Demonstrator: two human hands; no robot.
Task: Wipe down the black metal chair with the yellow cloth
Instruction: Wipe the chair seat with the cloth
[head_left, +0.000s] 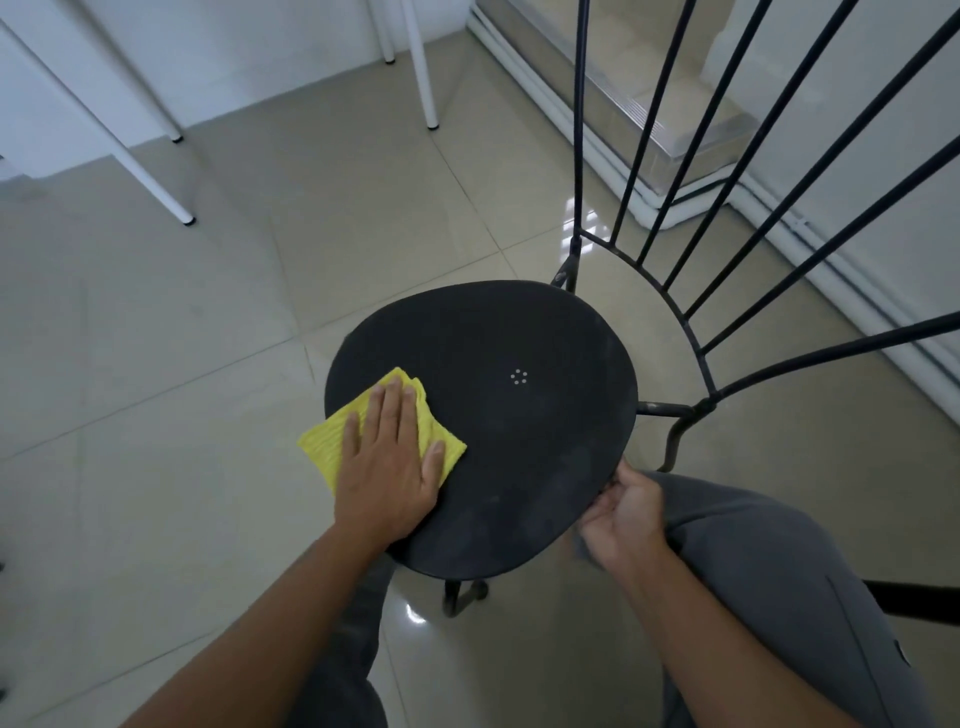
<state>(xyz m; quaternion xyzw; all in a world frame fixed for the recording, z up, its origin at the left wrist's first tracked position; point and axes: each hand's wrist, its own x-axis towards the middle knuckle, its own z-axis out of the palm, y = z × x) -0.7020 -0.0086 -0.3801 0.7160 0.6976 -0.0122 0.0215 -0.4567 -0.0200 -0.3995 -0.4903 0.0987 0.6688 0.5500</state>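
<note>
The black metal chair (519, 441) is seen from above, standing on a glossy beige tiled floor (208, 322). Its rounded seat (483, 338) is matte black, with faint grey dusty smears toward the near edge and a small ring of holes (518, 377) near the middle. Thin black rods (655, 130) are fanned upward from a curved rail at the seat's right side to form the backrest. The yellow cloth (324, 444), folded into layers and ribbed in texture, is laid on the left part of the seat, with one corner hanging past the rim. It is pressed flat by the left hand (387, 467), whose fingers are stretched straight over it, so that no closed grip is made on the cloth. The near right rim of the seat is held by the right hand (623, 519), with the fingers curled round the edge in a closed grip. A grey trouser leg (779, 571) is seen just beside that hand. White furniture legs (156, 183) are seen on the floor at the upper left, well apart from the chair.
</note>
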